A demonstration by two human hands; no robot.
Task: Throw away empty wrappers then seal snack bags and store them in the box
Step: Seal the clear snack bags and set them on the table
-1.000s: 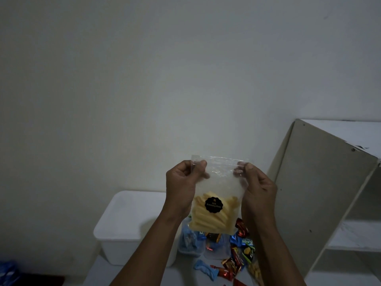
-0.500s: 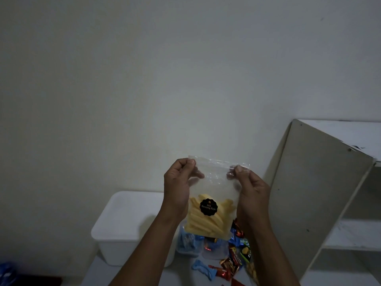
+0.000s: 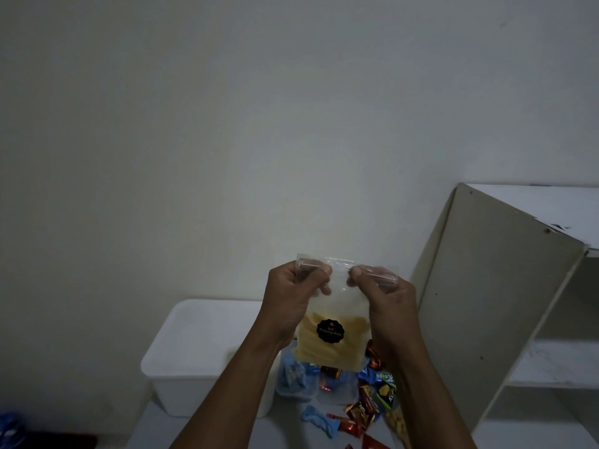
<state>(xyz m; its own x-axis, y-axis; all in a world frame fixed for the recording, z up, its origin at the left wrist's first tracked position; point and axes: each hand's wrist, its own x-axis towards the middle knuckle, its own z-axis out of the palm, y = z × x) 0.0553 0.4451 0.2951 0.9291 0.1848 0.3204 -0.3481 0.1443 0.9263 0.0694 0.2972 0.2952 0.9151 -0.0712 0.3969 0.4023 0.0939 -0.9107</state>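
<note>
A clear zip snack bag [image 3: 334,335] of yellow sticks with a round black label hangs upright in front of me, above the table. My left hand [image 3: 291,296] pinches the bag's top strip at its left end. My right hand [image 3: 385,296] pinches the same strip right of the middle. The two thumbs sit close together on the strip. Below the bag lie several loose wrappers and small snack packs [image 3: 363,406], red, blue and green. A white lidded box [image 3: 201,345] stands to the left of them.
A white shelf unit [image 3: 505,286] rises at the right, its side panel close to my right arm. A clear tub [image 3: 296,380] with blue packs sits under the bag. Something blue [image 3: 11,429] lies at the lower left edge. A plain wall fills the background.
My right thumb and fingers have slid left along the bag's top strip, towards my left hand. The bag has dropped a little lower in view.
</note>
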